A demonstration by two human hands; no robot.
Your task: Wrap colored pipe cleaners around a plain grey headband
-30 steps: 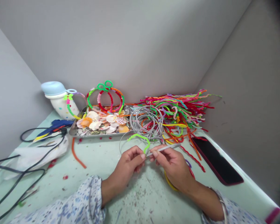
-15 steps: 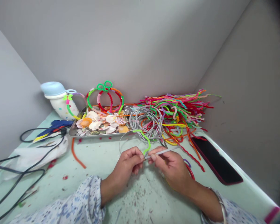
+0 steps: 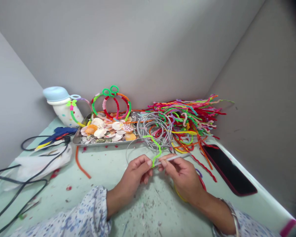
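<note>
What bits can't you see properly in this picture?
Head view, green pipe cleaner: lower tip hidden by the left hand.
Head view, yellow pipe cleaner: mostly under the right hand holding the grey headband.
Head view, black cable: cut off by the left edge.
Head view, shells: too small to count.

Left hand [image 3: 137,171] and right hand [image 3: 181,172] pinch a grey headband [image 3: 174,158] where a green pipe cleaner [image 3: 156,146] wraps it.

Bright, even, soft light, faint shadows, no glare; sharp centre, wide-angle bending at edges, dark vignette in the right corners
</note>
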